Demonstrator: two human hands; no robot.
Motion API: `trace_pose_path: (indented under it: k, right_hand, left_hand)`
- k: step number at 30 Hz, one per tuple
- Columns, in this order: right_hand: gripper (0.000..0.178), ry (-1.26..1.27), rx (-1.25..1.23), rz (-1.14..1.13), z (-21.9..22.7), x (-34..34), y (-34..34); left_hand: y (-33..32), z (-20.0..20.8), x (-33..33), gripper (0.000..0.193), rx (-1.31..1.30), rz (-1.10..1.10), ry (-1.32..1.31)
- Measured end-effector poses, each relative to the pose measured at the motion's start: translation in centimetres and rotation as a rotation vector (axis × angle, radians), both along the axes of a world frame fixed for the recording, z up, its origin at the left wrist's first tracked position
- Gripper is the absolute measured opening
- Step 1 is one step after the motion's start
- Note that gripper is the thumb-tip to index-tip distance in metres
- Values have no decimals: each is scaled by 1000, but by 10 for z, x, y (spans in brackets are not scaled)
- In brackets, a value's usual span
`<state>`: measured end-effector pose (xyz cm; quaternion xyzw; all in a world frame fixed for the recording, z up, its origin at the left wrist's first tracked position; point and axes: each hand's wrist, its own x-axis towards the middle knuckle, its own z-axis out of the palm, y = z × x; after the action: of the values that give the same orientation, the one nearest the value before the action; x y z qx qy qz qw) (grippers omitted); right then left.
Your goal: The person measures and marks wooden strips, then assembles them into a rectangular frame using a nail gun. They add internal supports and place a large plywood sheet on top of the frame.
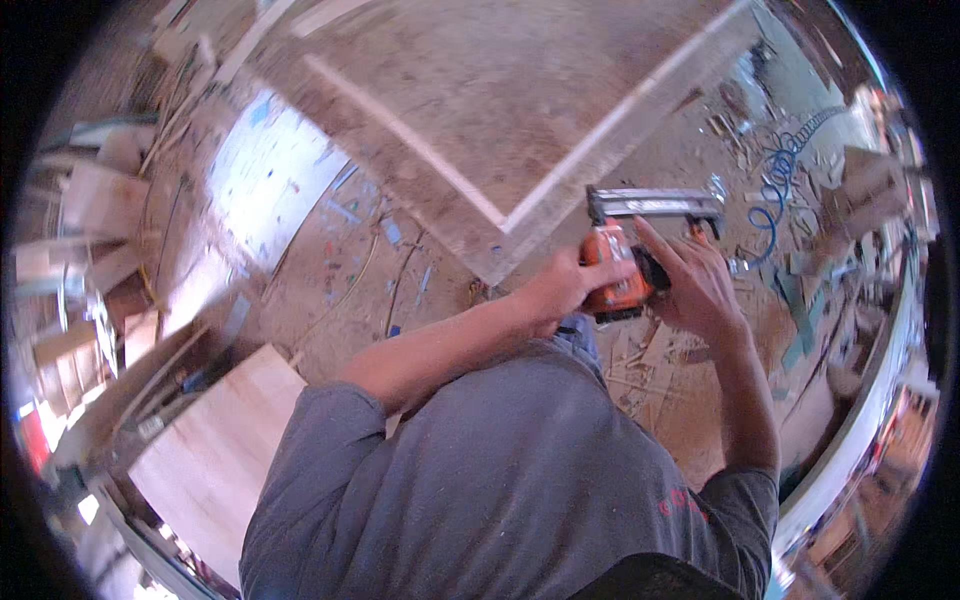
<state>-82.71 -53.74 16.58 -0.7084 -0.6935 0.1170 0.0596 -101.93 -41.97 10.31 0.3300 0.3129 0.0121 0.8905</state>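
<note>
Both my hands are on an orange and black air nailer [617, 272] with a long grey magazine. It is held sideways in front of my body, to the right of the middle. My left hand [562, 285] wraps round its orange head, thumb across the top. My right hand [697, 283] is closed about the handle, with the forefinger stretched toward the magazine. A coiled blue air hose [771, 195] runs from near the handle toward the far right. Ahead lies a pale wooden frame [585, 165], its near corner pointing toward me; the nailer is right of that corner.
A white sheet [272, 180] with blue specks lies at the left. Nearer stands a pale wooden board [215, 440]. Wood scraps [640, 365] and blue bits litter the floor. Boards pile up at the far left, and cardboard [865, 190] sits at the right.
</note>
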Motion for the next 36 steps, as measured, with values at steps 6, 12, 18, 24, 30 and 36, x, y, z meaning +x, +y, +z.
trace_pose_path:
  k: [6,12,18,24,30,36]
  right_hand:
    - [96,140,-233,177,20,8,22]
    - [91,134,-84,336,1,42,29]
    - [90,11,-67,526,-3,71,57]
    - [75,-211,58,479,20,90,146]
    - [78,-461,3,392,-15,81,279]
    - [83,-457,128,449,-85,82,345]
  left_hand:
    - [27,15,-26,62,84,-197,42]
    - [83,-15,-108,67,1470,151,577]
    - [116,-46,-128,76,1881,-79,450]
    - [116,-46,-116,84,1924,-130,477]
    - [120,-32,-104,91,1724,-56,481]
    - [127,-34,-109,91,1820,-46,505]
